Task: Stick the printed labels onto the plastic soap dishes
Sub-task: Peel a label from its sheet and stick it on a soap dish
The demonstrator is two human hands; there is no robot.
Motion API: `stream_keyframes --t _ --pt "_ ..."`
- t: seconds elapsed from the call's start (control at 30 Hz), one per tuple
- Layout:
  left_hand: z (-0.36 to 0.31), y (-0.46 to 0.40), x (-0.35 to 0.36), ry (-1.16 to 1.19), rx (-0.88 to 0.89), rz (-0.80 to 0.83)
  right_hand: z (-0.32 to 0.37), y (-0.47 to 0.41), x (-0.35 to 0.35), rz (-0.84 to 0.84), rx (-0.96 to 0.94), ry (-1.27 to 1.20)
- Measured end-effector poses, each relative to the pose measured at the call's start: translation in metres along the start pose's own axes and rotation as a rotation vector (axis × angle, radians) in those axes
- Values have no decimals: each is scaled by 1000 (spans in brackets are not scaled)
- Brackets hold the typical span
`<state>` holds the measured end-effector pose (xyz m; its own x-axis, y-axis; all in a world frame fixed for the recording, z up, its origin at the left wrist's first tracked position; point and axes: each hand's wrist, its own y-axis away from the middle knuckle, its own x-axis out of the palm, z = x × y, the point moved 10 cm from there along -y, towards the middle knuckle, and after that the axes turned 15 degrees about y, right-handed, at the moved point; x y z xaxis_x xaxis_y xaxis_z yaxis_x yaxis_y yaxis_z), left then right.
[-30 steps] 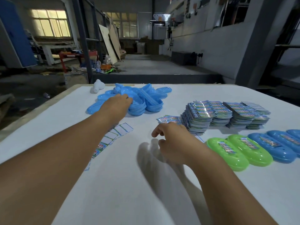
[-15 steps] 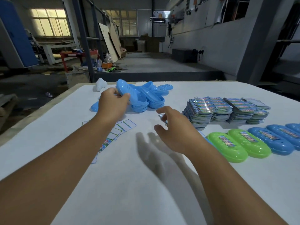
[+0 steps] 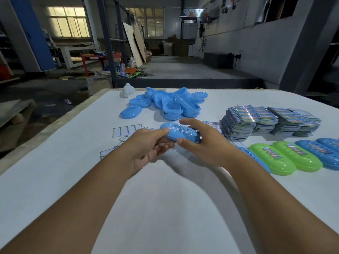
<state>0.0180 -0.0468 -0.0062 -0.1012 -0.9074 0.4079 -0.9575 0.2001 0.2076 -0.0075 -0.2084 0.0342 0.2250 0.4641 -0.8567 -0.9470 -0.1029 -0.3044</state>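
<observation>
- A big white table (image 3: 165,208) fills the view, and all places here are told from the blue soap dish (image 3: 180,133) held above its middle.
- The left hand (image 3: 146,149) holds the near left end of that dish. Its thumb lies on top and its fingers curl underneath.
- The right hand (image 3: 203,143) holds the right end. Its thumb presses the near edge and its fingers wrap over the far side.
- The dish has a row of slots on its top, and it tilts a little, with the right end lower.
- Behind the dish, farther away, lies a pile of blue dishes (image 3: 170,105), all loose and stacked on each other.
- Left of that pile sits a small white thing (image 3: 127,91) by the far edge of the table.
- Right of the held dish stand stacks of printed labels (image 3: 266,120), side by side.
- A few loose labels (image 3: 211,123) lie just behind the right hand.
- In front of the stacks, on the right, lies a row of dishes with labels on them: two green dishes (image 3: 286,158) touching each other, then blue labeled dishes (image 3: 319,153).
- One more blue dish (image 3: 253,156) peeks out beside the right wrist.
- Left of the held dish lie white strips of sticker paper (image 3: 126,130), flat on the table.
</observation>
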Motion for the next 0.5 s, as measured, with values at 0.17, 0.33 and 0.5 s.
stream_keyframes --t 0.17,0.33,0.5 --pt "-70 15 -32 -1260 512 -476 -15 5 11 141 49 85" --pt "-59 4 -43 -1497 341 -420 -18 7 21 241 75 174" --pt "-56 5 -47 -1387 329 -388 -16 7 24 247 74 204"
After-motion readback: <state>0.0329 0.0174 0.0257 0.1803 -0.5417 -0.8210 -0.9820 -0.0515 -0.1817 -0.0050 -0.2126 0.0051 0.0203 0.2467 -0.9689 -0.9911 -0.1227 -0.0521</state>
